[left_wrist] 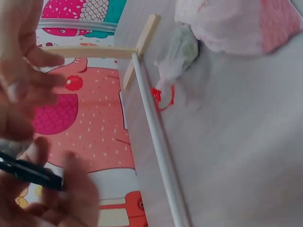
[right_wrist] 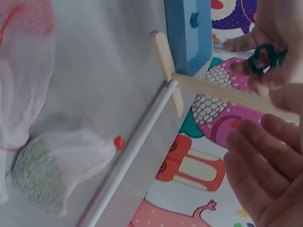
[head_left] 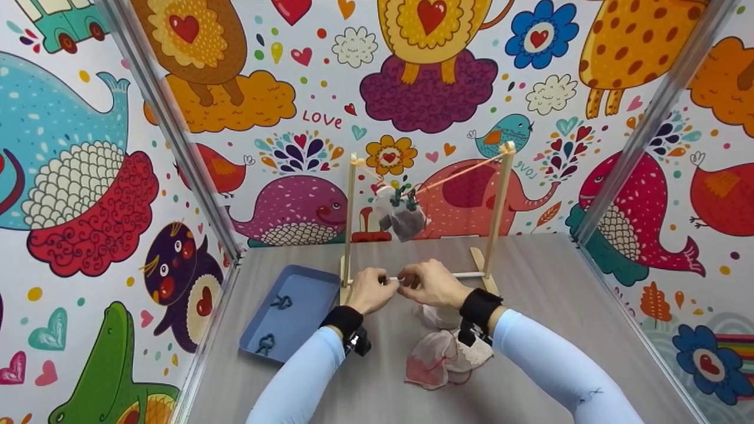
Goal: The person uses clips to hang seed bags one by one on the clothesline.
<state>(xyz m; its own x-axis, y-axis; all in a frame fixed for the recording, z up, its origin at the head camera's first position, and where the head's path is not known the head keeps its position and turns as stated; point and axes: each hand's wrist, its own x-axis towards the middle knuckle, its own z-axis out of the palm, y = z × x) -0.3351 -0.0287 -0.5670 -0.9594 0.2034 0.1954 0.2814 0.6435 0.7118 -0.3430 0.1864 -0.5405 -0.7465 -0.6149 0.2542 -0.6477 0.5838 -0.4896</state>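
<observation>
My left hand (head_left: 372, 291) pinches a small dark green clip (right_wrist: 265, 60), which looks dark in the left wrist view. Close beside it, my right hand (head_left: 435, 284) has its fingers (right_wrist: 258, 153) loosely bent, with nothing seen between them. Both hands are in front of a wooden stand whose string (head_left: 456, 172) runs between two posts. Mesh pouches (head_left: 406, 222) hang from that string by green clips (head_left: 411, 199). Below my hands on the table lies a mesh pouch with green filling (right_wrist: 40, 175), its neck near the stand's white rod (right_wrist: 135, 149).
A blue tray (head_left: 306, 341) at the left holds two green clips (head_left: 266, 343). Pink-filled mesh pouches (head_left: 430, 362) lie on the grey table nearer to me, below my right wrist. Patterned walls (head_left: 318, 35) with metal corner posts enclose the table.
</observation>
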